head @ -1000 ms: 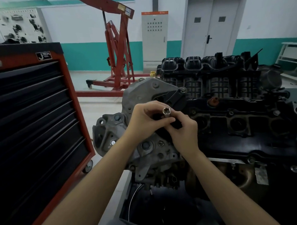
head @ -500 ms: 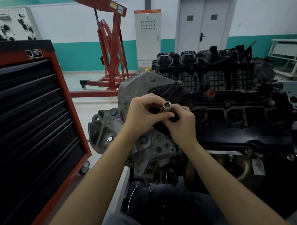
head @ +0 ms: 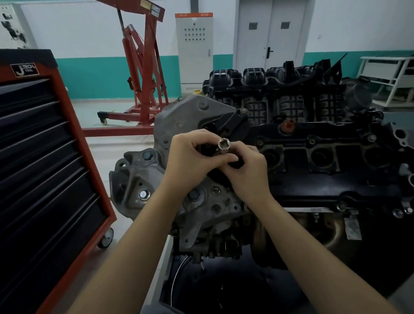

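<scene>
Workshop walls banded in teal back an engine (head: 320, 175) on its stand. Above its near end the left hand (head: 191, 157) pinches a chrome socket (head: 224, 145), hex mouth up. The right hand (head: 249, 176) closes its grip round a black tool (head: 236, 164) at the socket's base, probably to seat the two together. Left of the grip stands a red tool cabinet (head: 47, 163), and beyond it a red engine crane (head: 143, 76).

White-and-teal wall (head: 89, 45), grey double door (head: 271, 42)

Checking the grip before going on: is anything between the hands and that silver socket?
Nothing visible. The left hand and right hand both pinch the socket directly, bare-fingered, above the engine.
</scene>
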### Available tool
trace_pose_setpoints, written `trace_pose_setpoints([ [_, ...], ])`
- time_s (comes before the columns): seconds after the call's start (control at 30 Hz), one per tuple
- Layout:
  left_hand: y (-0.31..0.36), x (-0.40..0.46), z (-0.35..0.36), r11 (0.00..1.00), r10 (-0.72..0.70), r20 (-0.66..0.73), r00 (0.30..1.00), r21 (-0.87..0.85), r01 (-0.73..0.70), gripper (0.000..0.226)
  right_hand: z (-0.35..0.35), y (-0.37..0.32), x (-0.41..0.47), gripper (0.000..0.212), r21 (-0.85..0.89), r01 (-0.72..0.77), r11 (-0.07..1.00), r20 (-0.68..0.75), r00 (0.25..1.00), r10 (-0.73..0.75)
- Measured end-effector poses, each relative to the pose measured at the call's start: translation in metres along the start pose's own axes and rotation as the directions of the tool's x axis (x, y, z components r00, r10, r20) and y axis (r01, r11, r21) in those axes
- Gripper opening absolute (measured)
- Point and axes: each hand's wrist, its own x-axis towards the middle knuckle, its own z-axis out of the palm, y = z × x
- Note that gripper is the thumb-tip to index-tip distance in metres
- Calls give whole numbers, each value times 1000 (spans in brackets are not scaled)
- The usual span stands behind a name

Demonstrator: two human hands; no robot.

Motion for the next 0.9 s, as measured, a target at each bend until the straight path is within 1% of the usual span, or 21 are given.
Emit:
trace_pose_setpoints([
  [0.03,0,-1,0,1000,-7,-32,999,-11,7,20,0,0,0,22,-11,3,1000,11,1000,-2],
  [0.1,0,-1,0,997,-26,-64,998,-80,20,22,0,1,0,27,-77,54,996,56,997,-50],
  [0.17,2,0,0,987,-37,-9,999,-157,35,26,0,2,-1,29,-104,60,993,97,994,-50],
  [0.23,2,0,-1,981,-24,72,997,-192,37,30,-1,1,-1,28,-43,-2,999,72,997,5],
  [0.3,2,0,-2,982,-1,98,995,-190,19,29,-2,-1,0,25,-11,-39,999,24,999,39],
  [0.4,0,0,-1,994,37,61,997,-105,-30,21,-2,-5,1,18,-16,-48,999,7,999,49],
  [0.47,-1,0,-1,997,49,20,999,-65,-47,21,-5,-10,3,20,-23,-51,998,64,997,53],
  [0.6,-1,1,-3,983,19,-11,1000,-183,-21,31,-19,-18,14,29,2,-62,998,293,954,58],
  [0.7,1,0,-3,979,32,12,999,-203,-28,30,-28,-21,26,18,-118,-48,992,322,943,84],
  [0.73,1,0,-2,984,37,28,999,-176,-31,28,-30,-20,29,15,-161,-23,987,322,944,75],
  [0.8,0,0,-1,995,50,40,998,-90,-47,24,-33,-18,33,17,-209,63,976,341,940,12],
  [0.83,0,-1,-1,997,51,28,998,-64,-49,23,-34,-16,34,18,-194,96,976,354,935,-22],
  [0.87,0,-1,-1,996,39,10,999,-75,-38,23,-35,-14,34,19,-151,112,982,375,926,-47],
  [0.9,0,-1,-1,992,17,-5,1000,-122,-18,23,-35,-12,34,22,-93,111,989,409,910,-64],
])
